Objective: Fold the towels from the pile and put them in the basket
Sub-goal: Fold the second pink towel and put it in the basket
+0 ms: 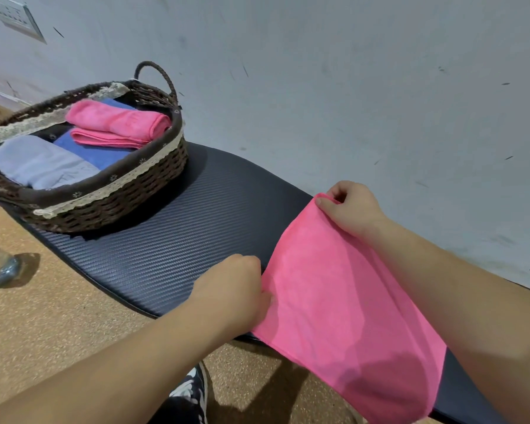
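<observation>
A pink towel (334, 301) lies stretched across the dark bench (172, 240), its near end hanging over the front edge. My left hand (236, 289) pinches the towel's left edge. My right hand (349, 206) pinches its far corner by the wall. At the left end of the bench stands a brown wicker basket (120, 194) with a lace trim. Inside it lie a folded pink towel (117, 123), a blue towel (95, 151) and a pale lilac towel (40, 162). No pile of towels is in view.
A grey wall (349, 87) runs close behind the bench, with a socket plate (13, 16) at the top left. The floor (58, 316) is speckled tan. A metal object (3, 270) stands on it at the left. My shoe (193, 390) shows below.
</observation>
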The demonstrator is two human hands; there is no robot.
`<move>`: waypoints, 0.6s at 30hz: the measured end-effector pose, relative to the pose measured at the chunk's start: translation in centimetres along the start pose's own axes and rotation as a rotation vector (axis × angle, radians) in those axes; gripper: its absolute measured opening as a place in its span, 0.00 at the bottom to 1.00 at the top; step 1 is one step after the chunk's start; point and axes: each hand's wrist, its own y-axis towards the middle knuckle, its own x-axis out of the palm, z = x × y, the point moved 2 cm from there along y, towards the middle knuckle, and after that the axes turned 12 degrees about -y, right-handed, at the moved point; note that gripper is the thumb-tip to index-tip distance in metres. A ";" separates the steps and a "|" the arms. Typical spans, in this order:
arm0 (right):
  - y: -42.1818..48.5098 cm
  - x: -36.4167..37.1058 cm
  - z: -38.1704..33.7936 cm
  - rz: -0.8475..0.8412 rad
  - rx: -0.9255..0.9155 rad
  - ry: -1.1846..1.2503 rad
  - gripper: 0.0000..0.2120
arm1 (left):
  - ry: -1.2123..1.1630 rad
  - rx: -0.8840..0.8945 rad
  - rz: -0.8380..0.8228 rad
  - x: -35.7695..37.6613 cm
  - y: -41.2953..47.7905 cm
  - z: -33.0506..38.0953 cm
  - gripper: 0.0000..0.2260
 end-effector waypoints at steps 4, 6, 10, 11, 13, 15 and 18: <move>-0.8 -1.2 -0.1 0.086 -0.060 -0.036 0.10 | -0.118 0.039 0.041 -0.7 0.2 -0.3 0.04; -1.3 -2.2 0.2 0.092 -0.049 -0.056 0.11 | -0.211 0.014 0.038 -1.4 0.4 -0.6 0.04; -3.1 -5.0 0.9 0.071 0.022 -0.018 0.12 | -0.386 -0.019 -0.019 -2.6 0.4 -0.8 0.07; -3.9 -6.0 1.2 0.027 0.057 0.021 0.13 | -0.478 -0.016 -0.044 -2.8 0.2 -0.8 0.08; -5.8 -8.1 1.9 -0.168 0.131 0.195 0.17 | -0.657 0.015 -0.095 -3.6 -0.5 -0.2 0.09; -8.3 -10.4 2.6 -0.341 0.190 0.420 0.20 | -0.791 0.086 -0.132 -4.7 -1.5 0.6 0.12; -12.5 -14.2 3.9 -0.366 0.239 0.673 0.14 | -0.967 0.204 -0.205 -6.4 -3.3 2.3 0.15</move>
